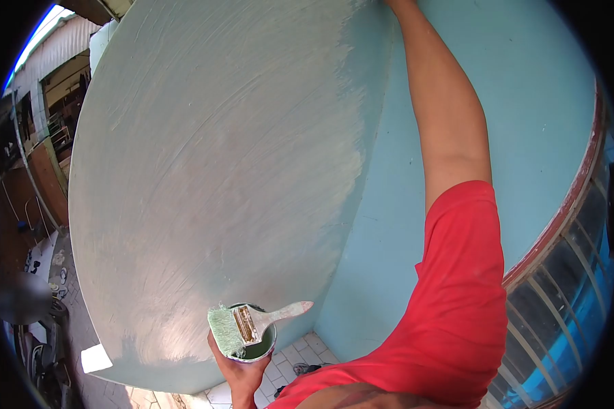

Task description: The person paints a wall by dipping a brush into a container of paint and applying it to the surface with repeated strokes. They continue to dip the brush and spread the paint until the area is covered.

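Note:
My left hand (242, 375) is wrapped round a small paint can (271, 346) at the bottom centre, with green paint visible inside. Across the can's rim lies a wide paintbrush (249, 324); its bristles are coated in pale green and its handle points right. My right arm (450, 116), in a red sleeve, stretches up to the top edge, where the hand is cut off by the frame. Beside both arms stands a wall (218, 157) covered in pale, streaky brush marks, with a bluer strip along its right edge near the corner.
A light blue wall (382, 238) meets the streaked one at a corner. On the right is a barred window (552, 300) with a reddish frame. Paving tiles (300, 351) lie below. Motorbike parts (41, 354) and a building with a corrugated roof (68, 48) show at left.

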Action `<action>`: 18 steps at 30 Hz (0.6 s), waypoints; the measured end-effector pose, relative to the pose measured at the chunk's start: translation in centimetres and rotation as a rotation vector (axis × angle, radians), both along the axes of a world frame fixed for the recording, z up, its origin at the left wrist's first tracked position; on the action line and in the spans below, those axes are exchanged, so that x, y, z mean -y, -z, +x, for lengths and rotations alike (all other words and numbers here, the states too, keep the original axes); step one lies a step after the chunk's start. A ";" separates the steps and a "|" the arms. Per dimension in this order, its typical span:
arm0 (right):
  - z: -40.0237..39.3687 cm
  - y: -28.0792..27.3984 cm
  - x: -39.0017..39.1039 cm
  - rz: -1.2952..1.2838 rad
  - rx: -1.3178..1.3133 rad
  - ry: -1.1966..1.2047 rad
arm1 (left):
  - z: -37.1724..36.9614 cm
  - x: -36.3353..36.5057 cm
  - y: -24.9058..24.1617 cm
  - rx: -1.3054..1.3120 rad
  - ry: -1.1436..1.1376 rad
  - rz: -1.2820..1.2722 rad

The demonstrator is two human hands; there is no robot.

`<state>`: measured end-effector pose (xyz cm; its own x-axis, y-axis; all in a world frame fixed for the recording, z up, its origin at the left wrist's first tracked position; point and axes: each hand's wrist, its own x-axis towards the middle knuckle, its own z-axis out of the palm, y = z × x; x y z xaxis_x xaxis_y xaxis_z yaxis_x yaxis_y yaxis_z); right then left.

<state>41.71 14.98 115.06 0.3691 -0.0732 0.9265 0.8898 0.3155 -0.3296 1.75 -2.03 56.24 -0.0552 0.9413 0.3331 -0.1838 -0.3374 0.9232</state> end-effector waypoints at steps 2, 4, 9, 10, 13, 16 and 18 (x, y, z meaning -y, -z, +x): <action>-2.8 4.2 3.3 -0.261 -0.065 0.016 | -0.1 0.3 0.2 0.017 -0.009 -0.021; 0.4 7.1 0.7 -0.304 -0.073 0.191 | 0.0 0.4 0.2 -0.008 -0.026 -0.052; 2.6 9.0 3.8 -0.385 -0.036 0.320 | -0.8 -0.1 0.3 -0.009 0.019 -0.036; 1.5 7.3 5.7 -0.346 -0.036 0.272 | -1.0 -0.3 0.7 -0.016 0.034 -0.012; 1.3 3.2 5.6 -0.338 -0.105 -0.016 | -0.8 -0.4 0.5 -0.022 0.031 0.024; 3.4 4.6 3.0 -0.367 -0.107 -0.125 | -0.5 -0.3 0.5 -0.039 0.005 0.013; 5.9 9.1 0.0 -0.361 0.027 0.129 | -0.5 -0.3 0.7 -0.062 0.000 -0.009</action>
